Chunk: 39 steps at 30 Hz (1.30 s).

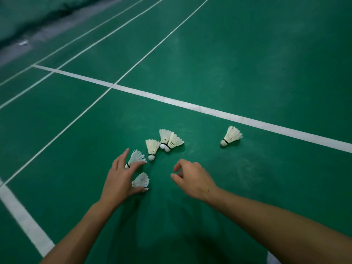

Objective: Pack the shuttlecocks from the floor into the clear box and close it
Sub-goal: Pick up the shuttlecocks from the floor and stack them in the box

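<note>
Several white feather shuttlecocks lie on the green court floor. My left hand (pixel 122 178) reaches over two of them with spread fingers: a frayed one (pixel 136 158) under the fingertips and another (pixel 141 180) between thumb and palm. One shuttlecock (pixel 152 148) lies just beyond, a touching pair (pixel 170 141) behind it, and a lone one (pixel 231 135) far to the right. My right hand (pixel 192 178) hovers over bare floor, fingers loosely curled, holding nothing. The clear box is not in view.
White court lines (pixel 209 111) cross the green floor beyond the shuttlecocks, and another thick line (pixel 22 216) runs at the lower left. A grey strip and a dark green curtain (pixel 38 20) border the court at the far left.
</note>
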Tool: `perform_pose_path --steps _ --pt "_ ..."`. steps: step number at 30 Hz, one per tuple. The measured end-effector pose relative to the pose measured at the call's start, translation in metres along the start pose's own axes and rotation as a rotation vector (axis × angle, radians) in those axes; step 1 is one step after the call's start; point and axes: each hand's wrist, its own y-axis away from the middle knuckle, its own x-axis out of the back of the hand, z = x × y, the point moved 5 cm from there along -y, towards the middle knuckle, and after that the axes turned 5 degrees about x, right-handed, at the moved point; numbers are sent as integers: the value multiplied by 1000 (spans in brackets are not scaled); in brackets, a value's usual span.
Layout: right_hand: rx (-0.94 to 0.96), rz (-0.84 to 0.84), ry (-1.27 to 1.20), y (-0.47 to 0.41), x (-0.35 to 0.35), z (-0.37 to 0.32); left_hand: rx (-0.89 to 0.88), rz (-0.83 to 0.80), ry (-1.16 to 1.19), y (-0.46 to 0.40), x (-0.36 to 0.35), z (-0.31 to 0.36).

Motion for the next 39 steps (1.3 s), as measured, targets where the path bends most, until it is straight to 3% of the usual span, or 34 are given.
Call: perform_pose_path --steps 6,14,19,25,33,39 --pt "19 -15 -11 -44 -6 -3 -316 -205 -366 -43 -4 0" --pt "12 7 31 -83 1 16 -364 -301 -354 -75 -11 5" --pt "186 5 166 -120 -5 -14 -272 -359 -335 -91 -21 -4" --pt "271 -115 283 -150 -36 -37 -210 -253 -162 -73 -21 -20" --pt "229 49 168 -106 -22 -15 -174 -127 136 -33 -16 -12" --pt "295 93 73 -30 35 -8 -247 -30 296 -15 23 50"
